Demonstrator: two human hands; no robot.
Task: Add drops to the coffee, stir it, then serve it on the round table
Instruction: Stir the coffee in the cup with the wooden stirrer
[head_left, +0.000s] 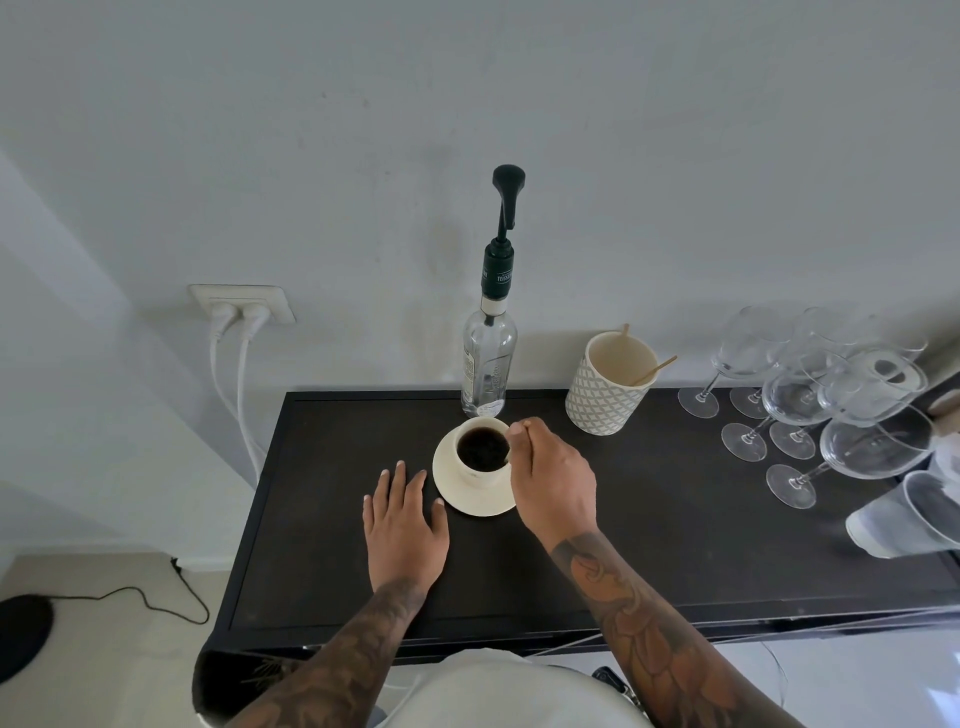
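Observation:
A cream cup (470, 474) of black coffee (482, 449) stands on a cream saucer (451, 486) on a dark sideboard. My right hand (553, 480) is at the cup's right rim, fingers pinched on a thin wooden stir stick (525, 430) whose lower end dips into the coffee. My left hand (404, 522) lies flat on the sideboard just left of the saucer, fingers spread, holding nothing. Right behind the cup stands a clear glass bottle (488, 366) with a tall black pump dispenser (506, 208), its spout facing away from the cup.
A patterned cup (605, 397) with wooden stir sticks stands to the right of the bottle. Several wine glasses (810, 395) crowd the right end of the sideboard (675, 519), with a tumbler (904, 519) lying at the far right. Two white cables hang from a wall socket (241, 306).

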